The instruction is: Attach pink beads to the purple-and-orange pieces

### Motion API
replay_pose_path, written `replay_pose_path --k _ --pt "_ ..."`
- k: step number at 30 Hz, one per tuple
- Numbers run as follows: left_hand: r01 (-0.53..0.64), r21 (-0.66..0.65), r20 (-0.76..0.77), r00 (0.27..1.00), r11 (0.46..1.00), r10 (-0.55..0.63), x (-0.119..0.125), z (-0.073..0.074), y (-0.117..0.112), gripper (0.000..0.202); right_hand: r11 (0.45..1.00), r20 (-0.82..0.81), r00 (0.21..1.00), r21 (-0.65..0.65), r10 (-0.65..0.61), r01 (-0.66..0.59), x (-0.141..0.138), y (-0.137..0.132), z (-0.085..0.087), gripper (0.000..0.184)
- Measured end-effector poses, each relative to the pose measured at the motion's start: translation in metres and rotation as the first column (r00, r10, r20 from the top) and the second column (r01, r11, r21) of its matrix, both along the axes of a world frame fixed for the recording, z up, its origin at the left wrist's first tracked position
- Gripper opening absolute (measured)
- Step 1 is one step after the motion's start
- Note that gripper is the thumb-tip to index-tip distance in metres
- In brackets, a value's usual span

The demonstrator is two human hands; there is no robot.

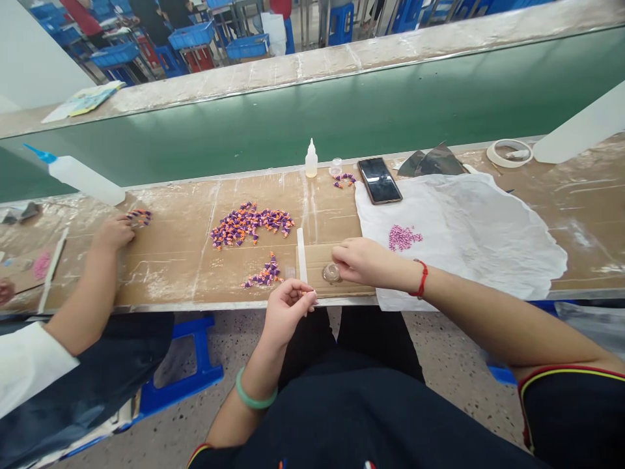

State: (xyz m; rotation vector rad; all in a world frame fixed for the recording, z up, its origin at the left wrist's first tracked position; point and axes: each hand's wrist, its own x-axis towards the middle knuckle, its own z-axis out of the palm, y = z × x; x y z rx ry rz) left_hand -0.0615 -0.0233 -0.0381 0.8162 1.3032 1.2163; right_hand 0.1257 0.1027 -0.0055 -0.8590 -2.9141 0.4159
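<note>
My left hand (288,309), with a green bangle on the wrist, pinches a small orange piece (306,293) between finger and thumb. My right hand (361,260), with a red string bracelet, rests on a cardboard piece (312,260), just behind a small clear round dish (331,273), and shows nothing held. A white strip (301,254) lies beside it. Purple-and-orange pieces lie in a large heap (251,225) and a smaller pile (263,273) on the brown-covered bench (170,280). A pink bead patch (404,238) lies on a white plastic sheet (469,228).
A co-worker's hand (114,233) rests by more pieces at the left. A small glue bottle (311,159), a phone (379,180), a tape roll (509,153) and a blue-nozzled squeeze bottle (81,177) stand along the bench's back edge. A green partition (312,117) rises behind.
</note>
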Motion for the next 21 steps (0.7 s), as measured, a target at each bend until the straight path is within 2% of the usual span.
replay_pose_path --k 3,5,6,8,10,12,14,21 --pt "-0.060 0.074 0.062 0.997 0.995 0.055 0.002 0.004 0.000 0.035 0.995 -0.100 0.993 -0.081 -0.059 0.051 0.003 -0.007 0.011 0.011" --pt "-0.085 0.141 0.100 0.992 0.986 0.071 0.005 0.010 0.001 0.036 0.949 -0.243 0.957 -0.304 -0.161 0.082 0.003 -0.015 0.019 0.014" --pt "-0.090 0.171 0.112 0.991 0.981 0.071 0.007 0.014 0.001 0.037 0.888 -0.314 0.921 -0.455 -0.230 0.067 0.003 -0.020 0.023 0.015" --pt "-0.085 0.217 0.121 0.991 0.972 0.060 0.011 0.023 0.001 0.036 0.712 -0.403 0.841 -0.702 -0.361 -0.030 0.003 -0.031 0.030 0.017" --pt "-0.071 0.249 0.124 0.991 0.966 0.041 0.016 0.031 0.000 0.035 0.558 -0.431 0.784 -0.819 -0.447 -0.131 0.002 -0.041 0.036 0.018" --pt "-0.067 0.271 0.132 0.991 0.960 0.032 0.019 0.037 -0.001 0.034 0.493 -0.432 0.760 -0.853 -0.486 -0.170 0.001 -0.048 0.040 0.020" --pt "-0.081 0.288 0.145 0.989 0.954 0.040 0.022 0.040 -0.002 0.034 0.491 -0.428 0.754 -0.856 -0.498 -0.162 0.001 -0.054 0.044 0.021" --pt "-0.106 0.338 0.176 0.983 0.935 0.047 0.024 0.041 -0.003 0.026 0.616 -0.452 0.772 -0.781 -0.447 -0.101 0.000 -0.060 0.057 0.012"
